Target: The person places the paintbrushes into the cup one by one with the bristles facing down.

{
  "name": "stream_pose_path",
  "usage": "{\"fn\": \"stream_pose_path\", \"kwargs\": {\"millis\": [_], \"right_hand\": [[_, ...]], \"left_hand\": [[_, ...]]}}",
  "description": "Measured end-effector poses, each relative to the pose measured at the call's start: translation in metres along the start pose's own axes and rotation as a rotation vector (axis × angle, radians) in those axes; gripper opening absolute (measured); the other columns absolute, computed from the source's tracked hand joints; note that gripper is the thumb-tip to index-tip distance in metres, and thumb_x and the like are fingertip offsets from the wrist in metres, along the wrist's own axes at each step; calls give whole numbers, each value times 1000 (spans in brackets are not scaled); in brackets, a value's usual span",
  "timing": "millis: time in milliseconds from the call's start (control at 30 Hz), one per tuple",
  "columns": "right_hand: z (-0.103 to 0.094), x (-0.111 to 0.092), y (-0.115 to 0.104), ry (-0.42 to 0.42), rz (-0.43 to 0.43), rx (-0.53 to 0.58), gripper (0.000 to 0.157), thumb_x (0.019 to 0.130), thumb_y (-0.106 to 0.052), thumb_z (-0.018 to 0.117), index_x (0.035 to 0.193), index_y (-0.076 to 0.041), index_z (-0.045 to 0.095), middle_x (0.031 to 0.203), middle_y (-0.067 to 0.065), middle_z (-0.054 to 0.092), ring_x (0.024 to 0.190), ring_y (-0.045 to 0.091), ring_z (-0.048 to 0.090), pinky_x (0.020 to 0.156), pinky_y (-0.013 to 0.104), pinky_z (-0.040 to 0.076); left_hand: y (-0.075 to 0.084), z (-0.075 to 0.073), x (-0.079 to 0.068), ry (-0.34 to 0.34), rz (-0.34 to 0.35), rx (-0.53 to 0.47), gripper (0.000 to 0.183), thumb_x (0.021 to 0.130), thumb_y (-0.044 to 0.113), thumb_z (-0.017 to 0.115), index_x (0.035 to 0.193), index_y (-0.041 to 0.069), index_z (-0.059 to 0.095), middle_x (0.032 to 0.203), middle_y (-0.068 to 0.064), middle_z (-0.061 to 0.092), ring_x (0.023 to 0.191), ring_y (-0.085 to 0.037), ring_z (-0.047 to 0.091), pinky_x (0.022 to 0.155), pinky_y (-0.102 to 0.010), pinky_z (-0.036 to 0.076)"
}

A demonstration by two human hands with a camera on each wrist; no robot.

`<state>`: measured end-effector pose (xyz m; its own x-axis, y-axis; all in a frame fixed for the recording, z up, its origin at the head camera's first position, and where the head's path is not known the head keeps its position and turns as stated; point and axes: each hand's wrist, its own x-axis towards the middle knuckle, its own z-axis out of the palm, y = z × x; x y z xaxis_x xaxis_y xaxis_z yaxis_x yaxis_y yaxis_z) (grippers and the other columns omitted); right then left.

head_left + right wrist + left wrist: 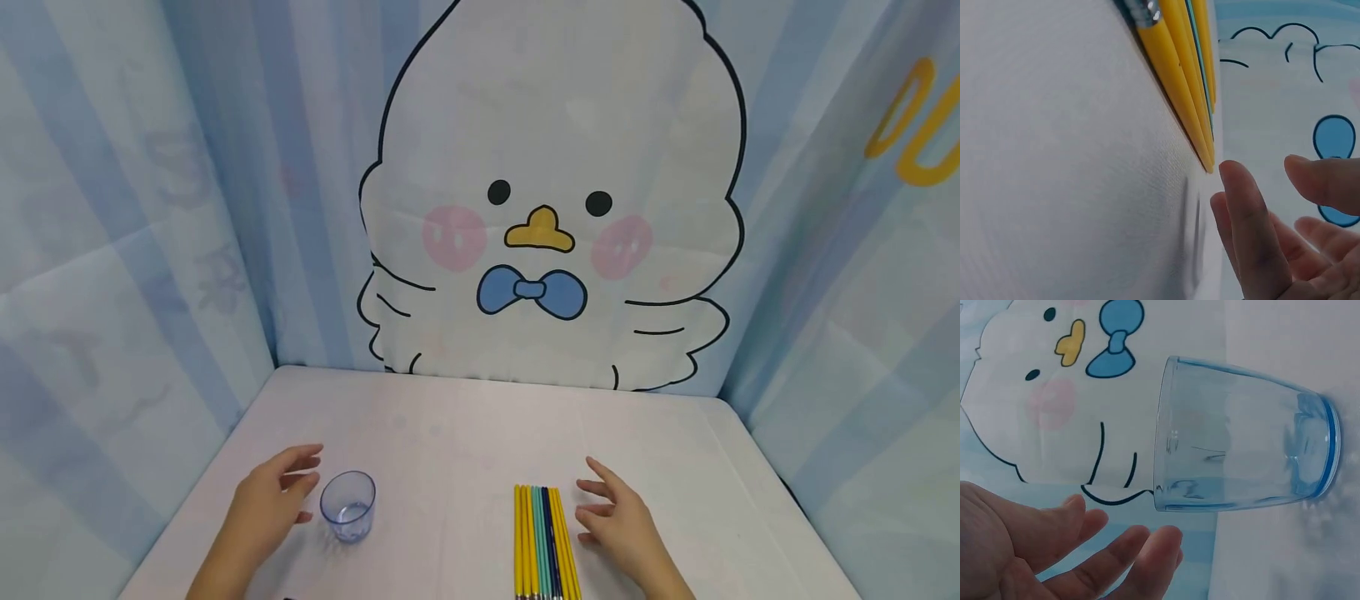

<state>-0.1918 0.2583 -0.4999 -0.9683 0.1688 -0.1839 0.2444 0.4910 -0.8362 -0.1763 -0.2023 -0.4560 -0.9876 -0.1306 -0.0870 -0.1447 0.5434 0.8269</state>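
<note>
A clear bluish plastic cup [349,508] stands upright on the left part of the table, and it fills much of the left wrist view as well. Just left of it hovers my left hand [266,504], fingers loosely bent and apart from the cup. Right of centre lies a row of slim sticks [542,542], yellow, teal and dark blue, side by side. Metal bands show at their near ends; whether they are pencils or brushes I cannot tell. My right hand [618,525] is beside the row on its right, fingers spread and holding nothing.
The white-covered table [442,442] ends at a blue-and-white striped curtain [315,208] printed with a large white cartoon bird. Similar curtains enclose both sides. A small dark thing [289,598] shows at the bottom edge, mostly cut off.
</note>
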Motion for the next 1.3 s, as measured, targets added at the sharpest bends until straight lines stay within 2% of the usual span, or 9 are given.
{"fn": "stream_pose_path", "kwargs": {"millis": [100,267,433,567,833,1167,1300], "right_hand": [[0,2,2,-12,30,16,91,88,6,79,166,-18,40,142,23,67,87,19,73,66,37,71],[1,3,1,-47,81,-21,94,82,5,82,165,-15,42,128,19,73,70,21,70,63,37,70],[1,3,0,-77,124,-41,94,79,6,84,163,-13,45,114,12,74,68,22,69,61,36,69],[1,2,0,-97,137,-65,90,80,7,84,161,-10,48,105,11,72,67,22,67,61,34,68],[1,-1,0,-143,132,-116,87,78,6,86,157,-7,52,95,10,67,65,22,65,59,31,66],[3,-6,-2,-189,79,-143,84,76,6,88,153,-2,55,88,9,65,61,19,63,52,27,60],[5,-7,-1,-193,73,-159,82,75,6,88,151,-1,56,84,8,65,59,18,62,51,25,57]], "left_hand": [[-4,-1,1,-21,-11,-36,45,108,5,60,153,6,56,146,-28,63,121,-37,70,68,-28,69],[-10,0,2,-49,-29,-55,46,106,3,62,152,4,56,144,-29,64,119,-36,70,68,-31,70],[-15,2,4,-67,-49,-53,47,105,2,63,152,2,56,140,-29,66,117,-36,70,68,-32,71],[-17,3,4,-94,-60,-91,45,105,1,64,150,1,58,136,-27,68,113,-32,70,70,-35,71],[-17,2,5,-125,-59,-142,43,106,1,63,148,0,59,137,-27,67,109,-25,70,72,-37,72],[-17,6,8,-137,-110,-167,43,106,0,62,149,1,58,138,-26,66,110,-25,70,75,-40,72],[-17,8,8,-140,-107,-184,41,106,-1,62,147,1,60,139,-25,66,110,-25,70,75,-40,72]]}}
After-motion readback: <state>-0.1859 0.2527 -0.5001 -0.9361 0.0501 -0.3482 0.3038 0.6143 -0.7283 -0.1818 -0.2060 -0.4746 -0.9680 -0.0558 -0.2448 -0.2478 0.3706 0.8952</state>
